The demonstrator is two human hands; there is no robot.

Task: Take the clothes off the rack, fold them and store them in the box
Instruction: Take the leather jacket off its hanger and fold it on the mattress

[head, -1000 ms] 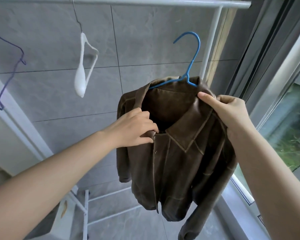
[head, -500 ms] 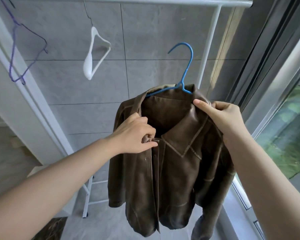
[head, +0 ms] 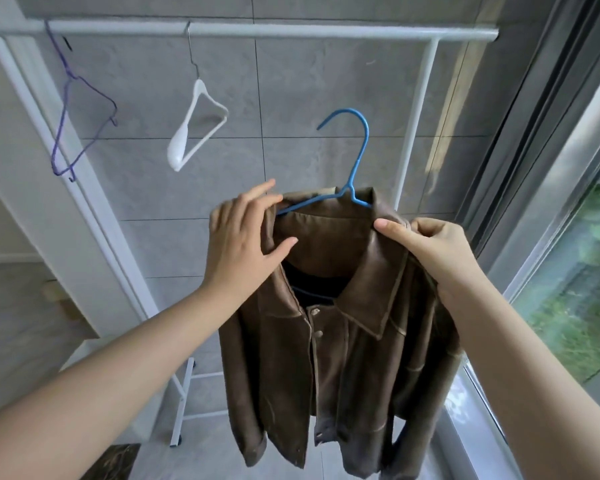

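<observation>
A person holds a brown jacket (head: 340,327) up in front of the white clothes rack (head: 257,30), the garment already clear of the rail but not yet off its blue hanger (head: 352,171). The right hand (head: 430,251) pinches the collar at the shoulder, carrying the weight. The left hand (head: 246,237) lies on the opposite shoulder, fingers mostly straight and the thumb hooked into the neck opening; whether it truly grips is hard to say. The step in hand appears to be freeing the jacket from the hanger, which likely calls for sliding one shoulder off the wire while the other hand keeps hold. A white hanger (head: 196,128) and a purple hanger (head: 78,123) hang bare on the rail. The storage box cannot be identified, and the jacket's lower hem runs off frame.
</observation>
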